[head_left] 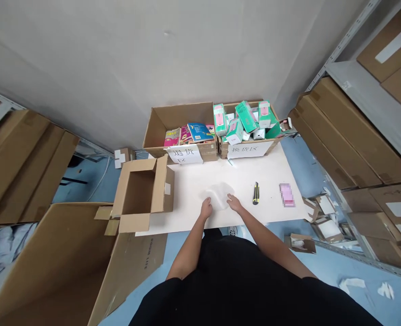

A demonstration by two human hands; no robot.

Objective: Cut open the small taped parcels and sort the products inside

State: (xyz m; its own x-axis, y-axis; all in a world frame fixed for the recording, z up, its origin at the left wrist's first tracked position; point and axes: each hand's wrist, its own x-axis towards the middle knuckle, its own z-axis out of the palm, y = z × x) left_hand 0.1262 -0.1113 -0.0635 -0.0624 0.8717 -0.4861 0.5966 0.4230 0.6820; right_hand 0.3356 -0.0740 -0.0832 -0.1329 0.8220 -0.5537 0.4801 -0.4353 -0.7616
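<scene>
A translucent plastic wrap [219,195] lies over the white table in front of me; whether it is a bag or a loose sheet I cannot tell. My left hand [206,208] pinches its near left edge. At its right edge, the fingers of my right hand [234,203] are closed on the same plastic. A yellow and black box cutter [256,194] rests a little to the right of my right hand. Left of my hands stands an open cardboard box [159,185] with its flaps folded out.
At the table's back are a carton of books [200,131] and a carton of green boxes [246,116], both with paper signs. A pink item [287,195], pixelated, lies near the right edge of the white table [186,217]. A large open carton [60,253] stands at lower left; loaded shelves flank both sides.
</scene>
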